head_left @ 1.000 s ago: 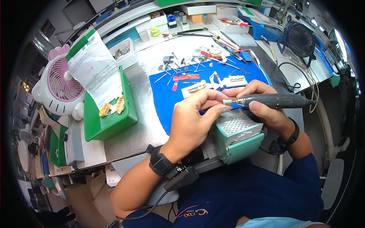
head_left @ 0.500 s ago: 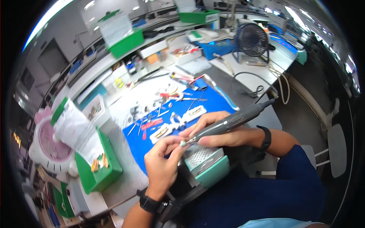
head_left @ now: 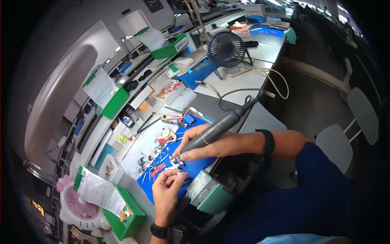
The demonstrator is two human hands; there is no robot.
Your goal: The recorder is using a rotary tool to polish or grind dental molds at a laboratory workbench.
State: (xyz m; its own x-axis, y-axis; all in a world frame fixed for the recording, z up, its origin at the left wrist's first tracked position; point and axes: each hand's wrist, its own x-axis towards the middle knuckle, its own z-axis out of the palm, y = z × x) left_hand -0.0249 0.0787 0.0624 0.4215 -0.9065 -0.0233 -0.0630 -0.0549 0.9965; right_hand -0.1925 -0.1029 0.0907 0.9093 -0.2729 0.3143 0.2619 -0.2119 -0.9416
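My right hand (head_left: 205, 146) is closed round a dark grey rotary handpiece (head_left: 221, 125), which slants with its tip down toward the left. Just below that tip, my left hand (head_left: 164, 193) pinches a small whitish piece (head_left: 181, 175) between thumb and fingers; its exact kind is too small to make out. Tip and piece are apart. Beneath the hands lies a blue mat (head_left: 202, 163), partly covered by them. Rotary bits and a red strip (head_left: 157, 169) are scattered on it, with white pieces near the handpiece tip, mostly hidden.
A teal drawer with a perforated top (head_left: 211, 197) juts out at the bench edge. Green boxes (head_left: 132, 221) stand left and behind. A pink fan (head_left: 82, 205) is at far left, a dark fan (head_left: 226, 49) at the back. The handpiece cord (head_left: 231, 90) loops behind; a chair (head_left: 335, 146) stands right.
My hands have come apart: the handpiece tip has lifted away from the small piece in my left hand. The whole view has turned, showing more of the bench's far end.
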